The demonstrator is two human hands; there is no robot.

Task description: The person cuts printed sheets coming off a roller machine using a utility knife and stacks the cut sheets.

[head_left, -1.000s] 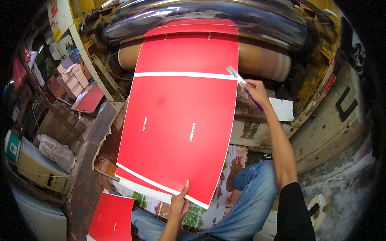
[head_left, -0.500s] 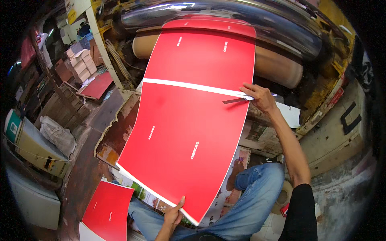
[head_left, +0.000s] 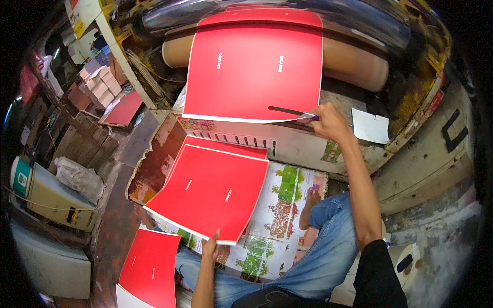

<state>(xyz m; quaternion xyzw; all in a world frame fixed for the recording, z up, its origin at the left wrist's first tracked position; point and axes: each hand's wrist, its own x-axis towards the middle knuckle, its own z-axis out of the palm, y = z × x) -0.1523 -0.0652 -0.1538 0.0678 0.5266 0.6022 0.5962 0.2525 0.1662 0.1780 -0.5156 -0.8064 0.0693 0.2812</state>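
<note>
A seated worker's left hand (head_left: 209, 242) pinches the near edge of a cut red glossy sheet (head_left: 210, 191), held above printed scrap sheets (head_left: 287, 205) on the floor. Farther off, the right hand (head_left: 328, 120) grips a thin blade (head_left: 290, 111) at the hanging red web's (head_left: 254, 66) lower edge beneath the machine roller (head_left: 354, 56). Clean separation likely calls for a steady, level blade.

A cramped, dim workshop: a worn concrete floor (head_left: 123, 215) strewn with printed sheets (head_left: 280, 205), a grimy yellow-painted machine frame (head_left: 411, 97) with a large steel roller (head_left: 359, 23), stacked cartons (head_left: 100, 84) at left, and a white-and-green drum (head_left: 20, 177) beside a stuffed plastic sack (head_left: 79, 177).
</note>
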